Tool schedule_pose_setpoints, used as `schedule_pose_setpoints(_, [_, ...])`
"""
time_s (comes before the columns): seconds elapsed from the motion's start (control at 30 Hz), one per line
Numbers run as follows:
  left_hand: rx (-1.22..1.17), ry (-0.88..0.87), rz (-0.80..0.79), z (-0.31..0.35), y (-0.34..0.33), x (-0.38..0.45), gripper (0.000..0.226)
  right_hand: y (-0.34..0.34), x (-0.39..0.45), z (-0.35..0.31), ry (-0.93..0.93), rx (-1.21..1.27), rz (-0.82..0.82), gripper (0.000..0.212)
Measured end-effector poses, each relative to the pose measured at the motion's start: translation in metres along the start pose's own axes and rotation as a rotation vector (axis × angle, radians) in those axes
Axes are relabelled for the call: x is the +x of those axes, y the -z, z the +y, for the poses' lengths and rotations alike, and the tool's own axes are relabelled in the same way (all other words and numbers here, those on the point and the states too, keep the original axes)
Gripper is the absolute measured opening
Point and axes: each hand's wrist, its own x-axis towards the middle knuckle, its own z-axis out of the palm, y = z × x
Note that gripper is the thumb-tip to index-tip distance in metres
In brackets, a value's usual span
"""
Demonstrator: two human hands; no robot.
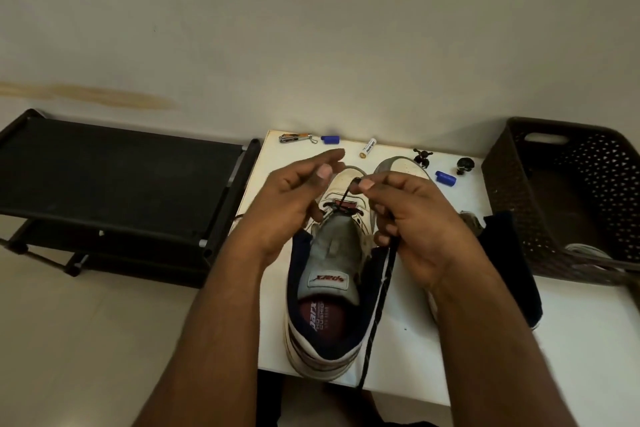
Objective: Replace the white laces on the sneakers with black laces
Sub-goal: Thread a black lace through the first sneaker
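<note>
A white sneaker (329, 274) with a grey tongue stands on the white table (408, 340), heel toward me. A black lace (379, 302) crosses its lowest eyelets near the toe and trails down the right side past the table's front edge. My right hand (412, 218) pinches the lace tip between thumb and forefinger above the toe, its other fingers curled round the strand. My left hand (294, 194) hovers over the left eyelets with fingers loosely bent; whether it holds the lace's other end is hidden. A second sneaker (401, 163) lies beyond, mostly covered by my right hand.
A nail clipper (294, 138), two blue caps (330, 139) (445, 178), a battery (367, 148) and small black figures (464, 165) lie at the table's far edge. A dark woven basket (561, 198) stands right, a black shoe rack (117, 184) left. Dark cloth (509, 253) lies right.
</note>
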Motion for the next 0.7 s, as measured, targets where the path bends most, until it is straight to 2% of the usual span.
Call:
schedule_pose_setpoints(0.07, [0.019, 0.023, -0.114, -0.002, -0.005, -0.001, 0.031, 0.001, -0.002, -0.003, 0.04, -0.076, 0.031, 0.01])
schedule_pose_setpoints(0.17, [0.132, 0.044, -0.127, -0.005, -0.002, 0.001, 0.022, 0.005, 0.001, -0.001, 0.111, -0.212, 0.148, 0.01])
schedule_pose_setpoints(0.27, [0.233, 0.0, 0.038, -0.008, 0.005, 0.005, 0.007, 0.009, 0.0, -0.001, 0.14, -0.33, 0.145, 0.012])
schedule_pose_setpoints(0.37, [0.223, 0.017, 0.295, -0.014, 0.011, 0.008, 0.012, 0.017, -0.007, -0.011, 0.159, -0.376, 0.102, 0.013])
schedule_pose_setpoints(0.43, [0.183, 0.004, 0.399, -0.013, 0.014, 0.007, 0.014, 0.023, -0.011, -0.017, 0.2, -0.364, 0.123, 0.015])
schedule_pose_setpoints(0.5, [0.143, -0.069, 0.307, -0.001, 0.013, 0.003, 0.02, 0.025, -0.012, -0.019, 0.234, -0.369, 0.136, 0.015])
schedule_pose_setpoints(0.57, [0.134, -0.111, 0.078, 0.012, 0.006, -0.002, 0.032, 0.021, -0.01, -0.017, 0.241, -0.398, 0.12, 0.013])
schedule_pose_setpoints(0.63, [0.16, -0.137, -0.073, 0.021, -0.005, -0.007, 0.028, 0.018, -0.008, -0.014, 0.243, -0.437, 0.099, 0.011])
schedule_pose_setpoints(0.7, [0.168, -0.135, -0.003, 0.021, -0.009, -0.007, 0.012, 0.02, -0.006, -0.012, 0.236, -0.451, 0.085, 0.009])
